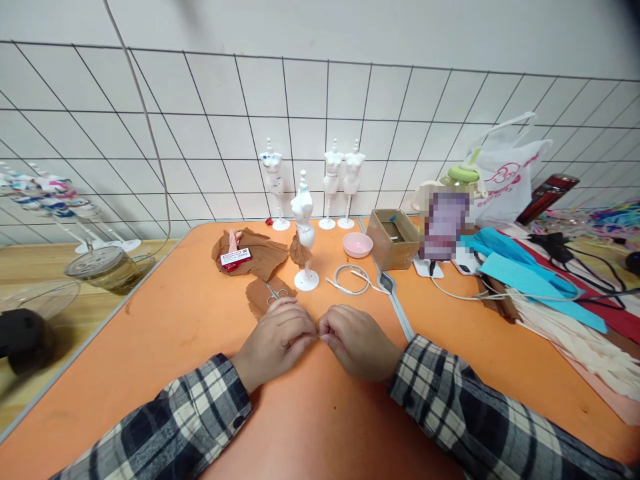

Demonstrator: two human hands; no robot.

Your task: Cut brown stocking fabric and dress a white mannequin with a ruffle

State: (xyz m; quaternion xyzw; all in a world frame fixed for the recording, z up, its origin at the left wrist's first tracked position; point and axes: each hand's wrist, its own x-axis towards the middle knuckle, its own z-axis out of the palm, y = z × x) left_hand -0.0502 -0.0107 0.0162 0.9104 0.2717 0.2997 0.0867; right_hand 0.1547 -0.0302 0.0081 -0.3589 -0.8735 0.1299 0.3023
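My left hand [275, 340] and my right hand [356, 341] rest on the orange table [175, 333], fingertips pinched together where they meet. Whatever they pinch is too small to make out. Just beyond my left hand lie small scissors [276, 292] on a scrap of brown fabric [259, 297]. A white miniature mannequin [305, 230] on a round stand rises behind them, with brown fabric at its waist. A larger heap of brown fabric [260, 257] carries a red and white packet [235, 259].
Three more white mannequins [345, 177] stand against the wire grid wall. A pink bowl [357, 245], a cardboard box [393, 239], a coil of white cord [350, 279], blue and cream paper sheets [530, 273] and a lidded jar [107, 268] are around.
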